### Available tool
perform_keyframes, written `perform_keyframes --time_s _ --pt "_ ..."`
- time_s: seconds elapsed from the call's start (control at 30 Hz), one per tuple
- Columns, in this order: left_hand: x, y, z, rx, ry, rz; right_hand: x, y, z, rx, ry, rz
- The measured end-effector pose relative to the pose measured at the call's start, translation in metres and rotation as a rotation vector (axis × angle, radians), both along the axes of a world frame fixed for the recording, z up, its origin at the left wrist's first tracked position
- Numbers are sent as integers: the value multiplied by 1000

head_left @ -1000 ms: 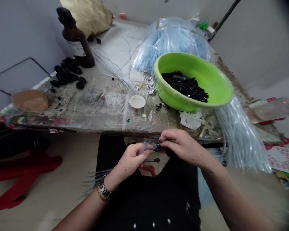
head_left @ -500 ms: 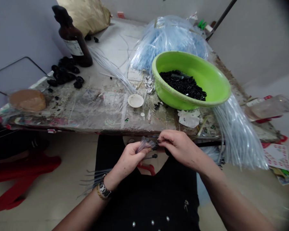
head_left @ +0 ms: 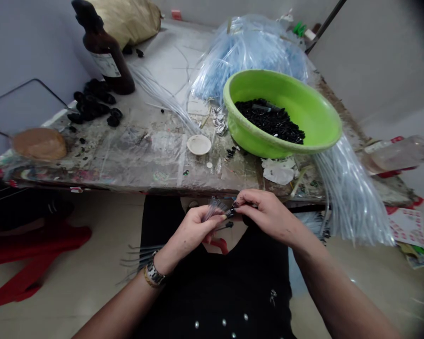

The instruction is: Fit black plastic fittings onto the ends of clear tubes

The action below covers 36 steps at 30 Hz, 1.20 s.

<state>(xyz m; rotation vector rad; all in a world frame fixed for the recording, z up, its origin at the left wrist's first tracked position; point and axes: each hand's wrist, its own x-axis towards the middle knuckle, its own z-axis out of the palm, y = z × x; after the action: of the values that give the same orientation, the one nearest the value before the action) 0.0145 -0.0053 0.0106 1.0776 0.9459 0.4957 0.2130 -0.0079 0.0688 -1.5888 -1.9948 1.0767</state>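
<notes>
My left hand (head_left: 194, 230) is closed around a bundle of thin clear tubes (head_left: 215, 207) in front of the table edge. The tubes' far ends stick out behind my left wrist. My right hand (head_left: 265, 212) pinches a small black piece (head_left: 232, 212) at the tube ends, close to my left thumb. Another black tip (head_left: 229, 225) shows just below it on a tube. Beyond my hands, a green basin (head_left: 282, 113) stands on the table with many small black pieces (head_left: 268, 122) in it.
A small white dish (head_left: 199, 145) sits mid-table (head_left: 144, 155). Behind the basin lies a large tube bundle (head_left: 254, 52); more tubes (head_left: 353, 193) hang over the right edge. A brown bottle (head_left: 108, 56) and black lumps (head_left: 92, 103) are at left, a clear bottle (head_left: 399, 153) at right.
My right hand has shifted slightly, its fingers still at the tube ends. The black tip below has come closer to my left fingers. The camera view has moved a little.
</notes>
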Motion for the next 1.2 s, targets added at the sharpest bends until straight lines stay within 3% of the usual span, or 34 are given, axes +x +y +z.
perform_keyframes --time_s 0.33,0.73,1.2 --pt "-3 0 1 11 -11 -31 -1 -1 -7 -169 273 -150" --pt "-6 0 -11 -62 -123 58 -1 -7 1 -100 208 -144" --pt "-6 -1 -7 -12 -99 27 -3 -10 0 -50 132 -88"
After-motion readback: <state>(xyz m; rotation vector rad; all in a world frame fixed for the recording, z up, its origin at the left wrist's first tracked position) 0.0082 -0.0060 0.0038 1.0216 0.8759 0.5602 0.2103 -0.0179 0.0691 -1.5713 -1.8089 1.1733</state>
